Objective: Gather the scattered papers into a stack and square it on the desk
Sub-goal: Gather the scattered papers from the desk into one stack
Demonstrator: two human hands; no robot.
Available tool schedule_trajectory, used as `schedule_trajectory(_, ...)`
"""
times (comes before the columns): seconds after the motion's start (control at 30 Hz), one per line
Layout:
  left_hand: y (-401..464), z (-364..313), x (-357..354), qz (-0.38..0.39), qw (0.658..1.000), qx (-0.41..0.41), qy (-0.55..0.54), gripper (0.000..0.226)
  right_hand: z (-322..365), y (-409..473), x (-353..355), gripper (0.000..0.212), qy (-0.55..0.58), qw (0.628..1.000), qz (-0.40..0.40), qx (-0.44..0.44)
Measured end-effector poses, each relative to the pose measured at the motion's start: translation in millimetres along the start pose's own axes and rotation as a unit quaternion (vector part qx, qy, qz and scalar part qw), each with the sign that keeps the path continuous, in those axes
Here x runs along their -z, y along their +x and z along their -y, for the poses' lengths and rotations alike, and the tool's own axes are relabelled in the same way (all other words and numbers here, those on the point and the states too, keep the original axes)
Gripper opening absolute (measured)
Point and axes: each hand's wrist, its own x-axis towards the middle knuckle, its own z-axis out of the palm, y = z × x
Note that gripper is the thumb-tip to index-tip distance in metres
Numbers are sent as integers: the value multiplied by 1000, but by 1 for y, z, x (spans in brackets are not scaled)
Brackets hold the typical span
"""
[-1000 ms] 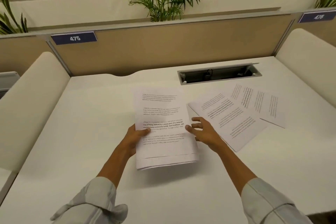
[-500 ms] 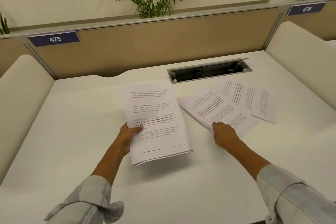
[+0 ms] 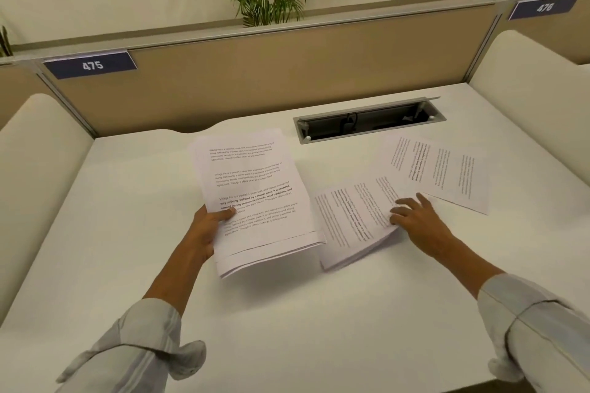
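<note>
Soft, warm, even light falls from above onto the white desk [image 3: 127, 217], leaving only a faint shadow under the raised near edge of the held stack [image 3: 255, 195], no glare anywhere, print nearest it readable but smeared farther right, and partition lines behind it bowing toward the frame edges.

White desk [image 3: 127, 233], tan partition [image 3: 287, 67]

The left hand [image 3: 204, 230] is gripping a sheaf of printed pages [image 3: 255, 198] by its left edge, thumb on top. At three o'clock from it, the right hand [image 3: 418, 223] is pressing flat on a loose sheet [image 3: 351, 217] lying on the white desk [image 3: 127, 233]; another sheet [image 3: 447, 169] is lying at one o'clock of that hand.
</note>
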Motion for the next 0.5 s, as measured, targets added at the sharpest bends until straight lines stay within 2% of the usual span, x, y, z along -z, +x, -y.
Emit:
schedule_trajectory(0.03, 0, 0, 1, 0, 1000, 1, -1, 48, 0, -3, -1, 42, 19, 999, -23, -27)
schedule_trajectory(0.1, -2, 0, 3, 1, 1000, 1, -1, 48, 4, -5, 2, 50, 76, 987, -32, -137)
schedule_trajectory(0.17, -3, 2, 5, 2, 1000, 0, -1, 49, 10, -5, 1, 64, 150, 943, -36, -296)
schedule_trajectory(0.2, -3, 3, 6, 2, 1000, -1, -1, 49, 16, -5, 0, 67, 205, 898, -31, -388)
schedule_trajectory(0.27, -3, 4, 9, 4, 1000, 0, -1, 46, 29, 0, 2, 61, 351, 771, -31, -531)
schedule_trajectory(0.3, -3, 5, 10, 5, 1000, 2, 1, 45, 36, 5, 4, 58, 403, 715, -27, -571)
schedule_trajectory(0.33, -2, 6, 10, 5, 1000, 4, 4, 45, 45, 10, 8, 59, 430, 685, -17, -588)
schedule_trajectory(0.37, -2, 7, 10, 5, 1000, 6, 8, 45, 54, 17, 13, 66, 445, 674, -5, -590)
schedule_trajectory(0.4, -2, 7, 9, 5, 1000, 8, 12, 45, 63, 24, 17, 75, 445, 683, 13, -578)
schedule_trajectory(0.5, -2, 9, 6, 10, 1000, 10, 21, 44, 91, 47, 32, 105, 402, 738, 89, -535)
